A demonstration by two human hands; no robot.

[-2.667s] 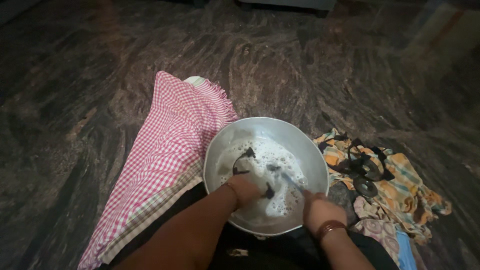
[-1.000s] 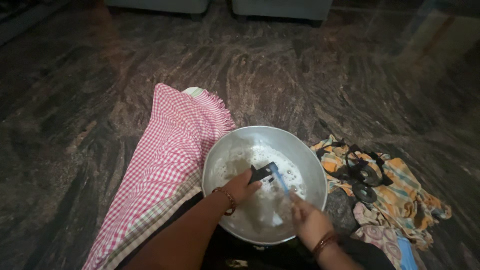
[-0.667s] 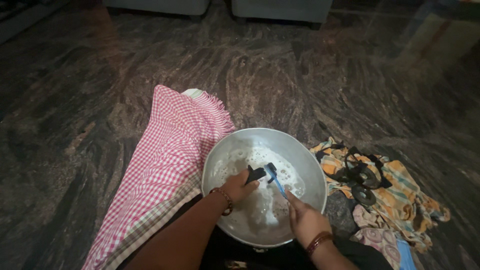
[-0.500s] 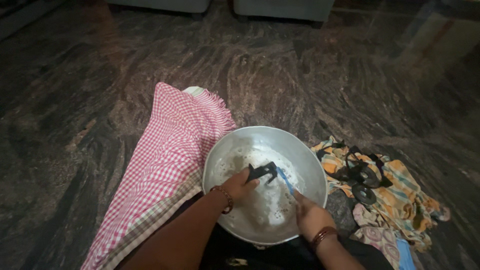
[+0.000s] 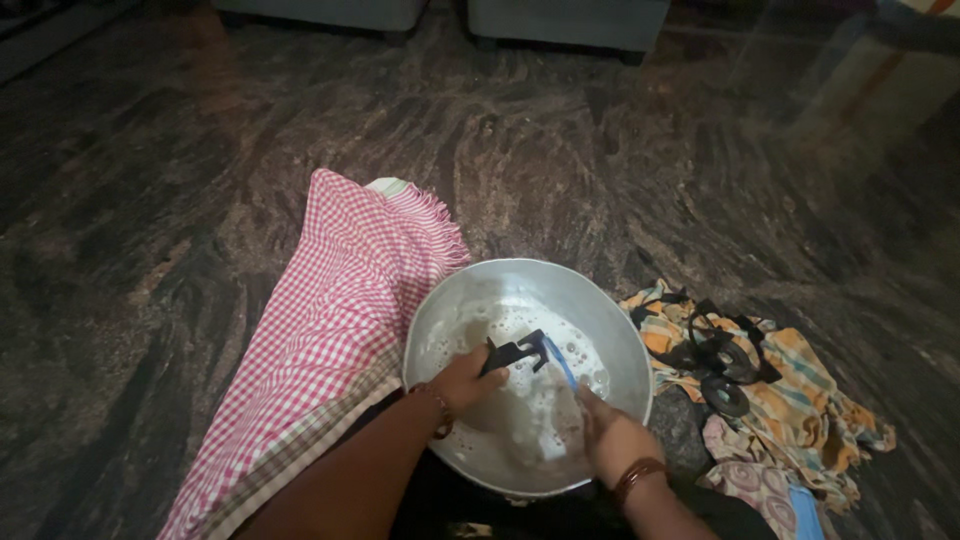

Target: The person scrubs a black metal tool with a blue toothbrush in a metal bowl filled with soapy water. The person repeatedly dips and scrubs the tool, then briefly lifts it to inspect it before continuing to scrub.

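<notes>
Left fingers (image 5: 490, 362): curled about one end of a small black angular part (image 5: 518, 352), pinching it; the left hand (image 5: 465, 380) lies over the foamy water inside the round silver metal basin (image 5: 620, 330).
Right fingers (image 5: 585, 400): pressed together around the lower end of a thin blue-handled brush (image 5: 560, 362), whose upper end meets the black part; the right hand (image 5: 612, 440) sits at the basin's near rim.
Black part, place: held above the white soapy water (image 5: 510, 320), near the middle of the basin, touching the brush.
Step in hand: judged to be the scrubbing of the black part over the suds, one hand steadying, the other working the brush.
Next move calls for: a firm pinch on the wet part and short brush strokes kept inside the basin, as judged from the slippery foam.
Left of basin: a red-and-white checked cloth (image 5: 330, 330) spread on the dark veined stone floor (image 5: 200, 180), touching the basin's rim.
Right of basin: a patterned orange-and-blue cloth (image 5: 800, 390) carrying further black ring-shaped and strap-like parts (image 5: 715, 350).
Hidden or unclear: the brush head is lost in foam; the exact shape of the black part cannot be told; the basin's near wall is covered by the forearms; the frame cuts off the cloths at the lower edge.
</notes>
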